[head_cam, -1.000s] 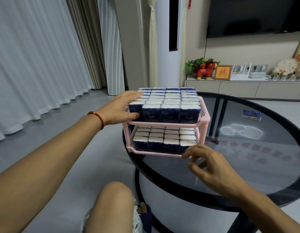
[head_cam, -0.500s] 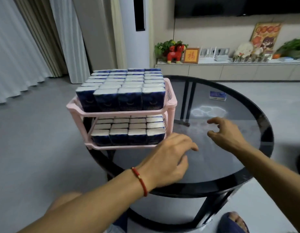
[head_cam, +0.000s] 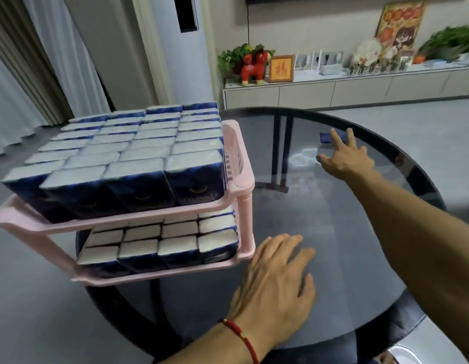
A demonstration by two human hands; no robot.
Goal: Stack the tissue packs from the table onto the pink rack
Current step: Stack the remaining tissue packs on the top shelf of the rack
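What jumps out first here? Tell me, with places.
The pink rack at the table's left edge, both shelves packed with blue tissue packs. Next, the right hand stretched across the round glass table onto a lone pack at the far side. The left hand lies open near the rack.

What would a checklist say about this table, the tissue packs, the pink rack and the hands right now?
Surface: round dark glass table, shiny with a light reflection.
Job's things: pink rack at the table's left edge, both tiers full of upright blue tissue packs; one loose pack lies far across the table.
Clutter: nothing seen on the table.
Hands: right hand stretched out with fingers spread over the loose pack, not gripping; left hand flat over the glass beside the rack, red bracelet on its wrist.
Cables: nothing seen.
Surroundings: grey floor, curtains, low cabinet with a red horse figure, a framed picture and plants.
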